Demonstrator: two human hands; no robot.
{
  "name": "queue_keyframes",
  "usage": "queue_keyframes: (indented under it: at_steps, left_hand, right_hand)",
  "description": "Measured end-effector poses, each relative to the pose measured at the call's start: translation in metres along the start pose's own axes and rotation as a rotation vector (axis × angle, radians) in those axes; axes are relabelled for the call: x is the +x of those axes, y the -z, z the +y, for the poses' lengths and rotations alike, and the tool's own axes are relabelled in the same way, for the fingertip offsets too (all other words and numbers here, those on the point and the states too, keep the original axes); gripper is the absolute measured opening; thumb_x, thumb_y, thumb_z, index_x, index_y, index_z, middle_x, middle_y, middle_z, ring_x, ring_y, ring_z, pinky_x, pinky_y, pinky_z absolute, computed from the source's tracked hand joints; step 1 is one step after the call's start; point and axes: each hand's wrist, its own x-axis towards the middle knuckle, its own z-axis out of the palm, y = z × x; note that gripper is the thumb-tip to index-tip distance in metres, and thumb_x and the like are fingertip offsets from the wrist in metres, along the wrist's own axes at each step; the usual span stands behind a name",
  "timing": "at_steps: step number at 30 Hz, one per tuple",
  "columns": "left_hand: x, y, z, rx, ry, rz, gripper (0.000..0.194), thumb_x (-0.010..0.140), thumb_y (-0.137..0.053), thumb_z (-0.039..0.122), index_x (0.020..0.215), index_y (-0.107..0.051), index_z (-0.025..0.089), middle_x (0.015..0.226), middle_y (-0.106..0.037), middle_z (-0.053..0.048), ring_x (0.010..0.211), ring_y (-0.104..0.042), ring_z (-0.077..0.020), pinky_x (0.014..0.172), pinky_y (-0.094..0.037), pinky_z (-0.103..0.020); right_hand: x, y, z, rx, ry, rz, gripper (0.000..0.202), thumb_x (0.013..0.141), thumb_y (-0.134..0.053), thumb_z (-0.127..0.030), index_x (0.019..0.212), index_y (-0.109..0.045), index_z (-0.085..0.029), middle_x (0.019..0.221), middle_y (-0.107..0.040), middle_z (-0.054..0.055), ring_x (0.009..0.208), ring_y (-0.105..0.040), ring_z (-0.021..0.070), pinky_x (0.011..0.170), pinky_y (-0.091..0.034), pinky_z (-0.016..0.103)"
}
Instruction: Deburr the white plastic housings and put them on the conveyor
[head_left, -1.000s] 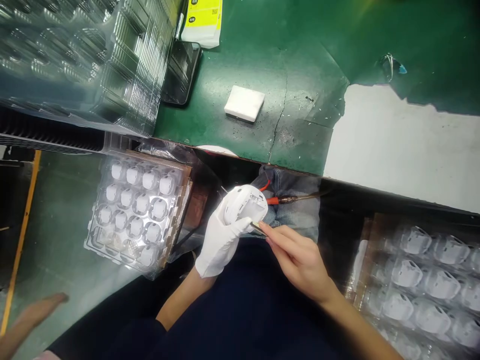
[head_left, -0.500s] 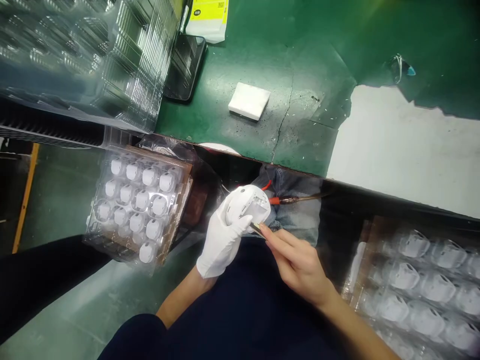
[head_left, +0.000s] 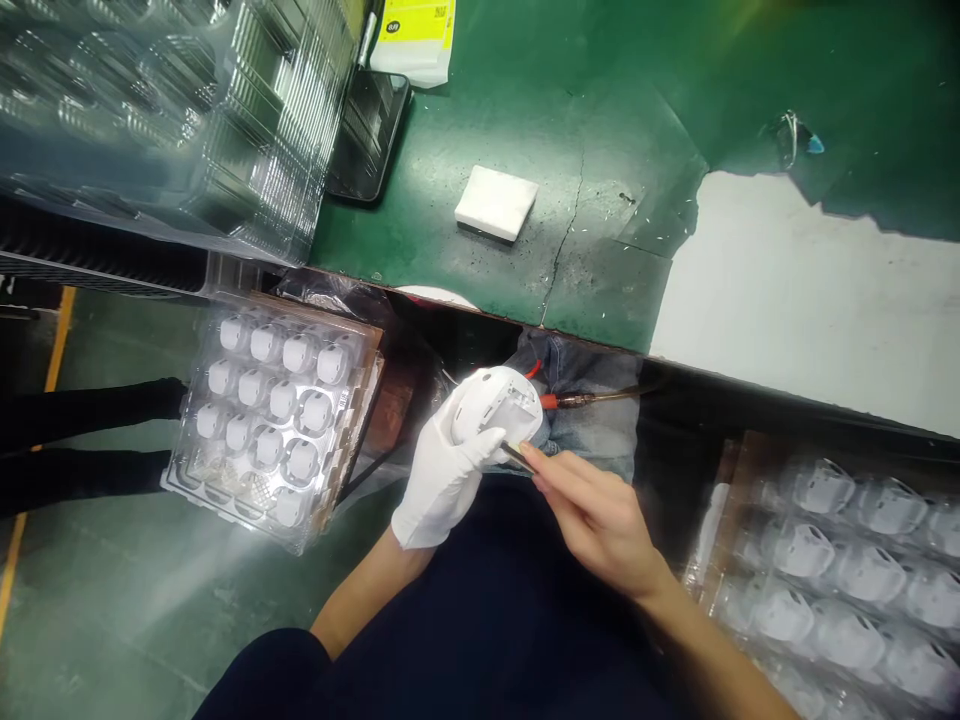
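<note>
My left hand (head_left: 442, 475), in a white glove, is wrapped round a rounded white plastic housing (head_left: 474, 408) with a rectangular recess facing up. My bare right hand (head_left: 592, 510) pinches a thin dark tool (head_left: 517, 457), whose front end lies at the housing's lower edge, close to my left thumb. The tool's tip is too small to make out. Behind the housing, an orange-red and brass fitting (head_left: 566, 400) on a hose lies over my lap.
A clear tray (head_left: 180, 478) of white parts stands at the left, another tray (head_left: 817, 600) at the lower right. The green bench (head_left: 600, 110) holds a white block (head_left: 496, 203), a phone (head_left: 369, 135), stacked clear trays (head_left: 259, 130) and small cutters (head_left: 802, 142).
The dark-clothed limb at the left has moved back, and two dark shapes now show beside the left tray. My hands have barely shifted, with the same holds.
</note>
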Motion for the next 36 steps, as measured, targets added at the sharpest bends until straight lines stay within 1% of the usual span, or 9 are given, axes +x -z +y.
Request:
queue_keyframes:
  at_steps: [5, 7, 11, 17, 22, 24, 27, 31, 36]
  left_hand:
    - [0.0, 0.0, -0.001, -0.073, 0.053, 0.02, 0.068, 0.076, -0.095, 0.025, 0.14, -0.07, 0.023, 0.148, -0.073, -0.014, 0.138, -0.069, -0.0355, 0.111, -0.062, -0.044]
    - [-0.001, 0.0, -0.001, -0.073, 0.057, 0.026, 0.068, 0.075, -0.096, 0.024, 0.139, -0.071, 0.023, 0.146, -0.074, -0.013, 0.137, -0.07, -0.0351, 0.113, -0.061, -0.045]
    - [0.0, 0.002, -0.002, -0.058, 0.062, 0.007, 0.07, 0.076, -0.095, 0.028, 0.141, -0.069, 0.025, 0.148, -0.073, -0.012, 0.138, -0.069, -0.0349, 0.117, -0.057, -0.046]
    - [0.007, 0.016, -0.016, 0.187, 0.064, 0.001, 0.059, 0.091, -0.085, 0.045, 0.141, -0.067, 0.021, 0.15, -0.069, -0.015, 0.142, -0.064, -0.0347, 0.126, -0.046, -0.052]
    - [0.006, 0.02, -0.035, 0.245, 0.155, -0.184, 0.123, 0.067, -0.103, 0.025, 0.165, -0.031, 0.034, 0.157, -0.06, -0.014, 0.144, -0.063, -0.0323, 0.125, -0.048, -0.053]
    - [0.006, 0.019, -0.037, 0.228, 0.107, -0.142, 0.113, 0.068, -0.102, 0.023, 0.161, -0.037, 0.033, 0.152, -0.064, -0.012, 0.141, -0.065, -0.0301, 0.126, -0.047, -0.052]
    - [0.012, 0.02, -0.029, 0.02, 0.16, -0.086, 0.071, 0.082, -0.093, 0.038, 0.144, -0.06, 0.028, 0.152, -0.067, -0.011, 0.139, -0.066, -0.033, 0.119, -0.054, -0.053]
    - [0.021, 0.023, -0.012, -0.254, 0.35, -0.011, 0.05, 0.091, -0.08, 0.061, 0.122, -0.077, 0.022, 0.144, -0.074, -0.014, 0.136, -0.068, -0.0387, 0.107, -0.062, -0.058]
    - [0.021, 0.022, -0.003, -0.254, 0.204, -0.029, 0.043, 0.084, -0.085, 0.028, 0.127, -0.079, 0.025, 0.134, -0.079, -0.008, 0.126, -0.074, -0.0293, 0.11, -0.061, -0.045]
  right_hand:
    - [0.008, -0.007, 0.006, 0.281, -0.465, 0.342, 0.029, 0.105, -0.068, -0.029, 0.131, -0.075, -0.022, 0.079, -0.069, 0.001, 0.055, -0.057, 0.0124, 0.048, -0.051, 0.024]
    - [0.015, -0.011, 0.009, 0.394, -0.556, 0.388, 0.024, 0.1, -0.075, -0.037, 0.118, -0.075, -0.02, 0.086, -0.071, 0.002, 0.056, -0.056, 0.0109, 0.045, -0.048, 0.021]
    - [0.029, -0.019, 0.01, 0.657, -0.617, 0.3, 0.032, 0.093, -0.081, -0.045, 0.109, -0.067, -0.021, 0.095, -0.07, 0.001, 0.047, -0.046, 0.0048, 0.039, -0.039, 0.019]
    - [0.039, -0.021, 0.004, 0.839, -0.695, 0.296, 0.046, 0.08, -0.091, -0.044, 0.101, -0.055, -0.024, 0.075, -0.054, -0.009, 0.043, -0.038, 0.0039, 0.034, -0.03, 0.017]
    - [0.038, -0.028, -0.002, 0.719, -0.678, 0.18, 0.045, 0.085, -0.088, -0.046, 0.103, -0.053, -0.025, 0.071, -0.056, -0.009, 0.044, -0.039, 0.0055, 0.037, -0.032, 0.018]
    - [0.036, -0.027, -0.002, 0.664, -0.602, 0.186, 0.039, 0.09, -0.085, -0.047, 0.107, -0.058, -0.024, 0.085, -0.066, -0.003, 0.05, -0.045, 0.0068, 0.04, -0.038, 0.019]
    - [0.031, -0.02, 0.0, 0.555, -0.504, 0.279, 0.027, 0.099, -0.076, -0.043, 0.113, -0.065, -0.023, 0.108, -0.073, 0.005, 0.06, -0.054, 0.0094, 0.047, -0.046, 0.021]
    - [0.017, -0.005, 0.001, 0.417, -0.48, 0.203, 0.022, 0.105, -0.067, -0.038, 0.12, -0.073, -0.023, 0.101, -0.073, 0.005, 0.072, -0.061, 0.0145, 0.053, -0.049, 0.023]
    - [0.003, -0.004, -0.004, 0.344, -0.483, 0.019, 0.032, 0.109, -0.058, -0.034, 0.133, -0.075, -0.021, 0.093, -0.073, 0.004, 0.066, -0.059, 0.0132, 0.059, -0.051, 0.026]
